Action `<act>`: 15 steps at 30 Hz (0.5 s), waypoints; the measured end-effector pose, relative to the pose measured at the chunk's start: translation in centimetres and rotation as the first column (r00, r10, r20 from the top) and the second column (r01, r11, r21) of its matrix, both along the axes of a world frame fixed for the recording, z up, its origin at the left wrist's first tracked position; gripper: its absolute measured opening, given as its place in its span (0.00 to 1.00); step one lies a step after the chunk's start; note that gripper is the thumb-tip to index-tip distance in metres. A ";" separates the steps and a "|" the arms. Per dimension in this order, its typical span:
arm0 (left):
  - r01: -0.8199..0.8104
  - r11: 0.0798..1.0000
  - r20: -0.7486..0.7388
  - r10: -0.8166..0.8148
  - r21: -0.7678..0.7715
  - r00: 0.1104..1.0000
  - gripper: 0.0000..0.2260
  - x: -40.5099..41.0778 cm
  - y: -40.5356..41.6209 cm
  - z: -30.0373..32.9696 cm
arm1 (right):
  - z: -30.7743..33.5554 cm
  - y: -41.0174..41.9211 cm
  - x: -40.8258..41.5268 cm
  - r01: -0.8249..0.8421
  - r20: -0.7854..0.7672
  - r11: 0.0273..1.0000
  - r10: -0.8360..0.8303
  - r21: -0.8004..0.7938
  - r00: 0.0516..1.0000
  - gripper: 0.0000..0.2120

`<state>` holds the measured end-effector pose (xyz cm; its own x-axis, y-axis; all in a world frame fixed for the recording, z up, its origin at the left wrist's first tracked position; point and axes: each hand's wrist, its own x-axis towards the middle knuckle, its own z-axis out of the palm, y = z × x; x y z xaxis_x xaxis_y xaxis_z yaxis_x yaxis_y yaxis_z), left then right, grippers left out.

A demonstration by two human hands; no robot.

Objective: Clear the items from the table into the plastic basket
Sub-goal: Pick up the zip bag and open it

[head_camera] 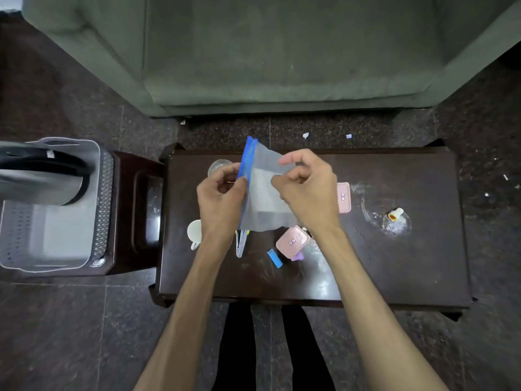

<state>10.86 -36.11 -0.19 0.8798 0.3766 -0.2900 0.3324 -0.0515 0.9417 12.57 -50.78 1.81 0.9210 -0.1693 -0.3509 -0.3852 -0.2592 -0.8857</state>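
Both hands hold a clear zip bag (263, 198) with a blue seal strip above the dark table (408, 263). My left hand (221, 200) pinches the blue strip edge, my right hand (308, 191) grips the bag's far side. Under the hands on the table lie a white cup (194, 232), a clear glass (218, 166), scissors (242, 244), a blue lighter (274, 258), two pink lidded boxes (292, 241) (344, 197) and a small white bottle (395, 214). The grey plastic basket (97, 210) stands to the left on a low dark stool.
A kettle-like grey and black object (42, 176) sits in the basket. A green sofa (282, 52) stands beyond the table. Scraps of litter (306, 135) lie on the dark stone floor. My legs (236, 348) are at the table's near edge.
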 end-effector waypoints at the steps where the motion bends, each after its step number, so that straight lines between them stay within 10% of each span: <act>1: -0.053 0.999 -0.007 0.053 0.011 0.999 0.11 -0.1 0.1 -0.3 | -0.5 -0.4 -0.3 0.010 0.025 0.999 -0.009 -0.034 1.000 0.10; 9: 0.059 0.997 -0.015 -0.060 -0.058 0.998 0.08 -1.1 -1.6 -0.9 | -1.7 0.1 0.0 -0.037 -0.192 0.959 0.094 0.281 0.977 0.05; 15: -0.373 0.909 0.056 0.369 0.186 0.928 0.07 -1.1 -0.4 -0.4 | -1.5 -1.2 -1.2 0.128 0.169 0.876 -0.054 -0.466 0.984 0.08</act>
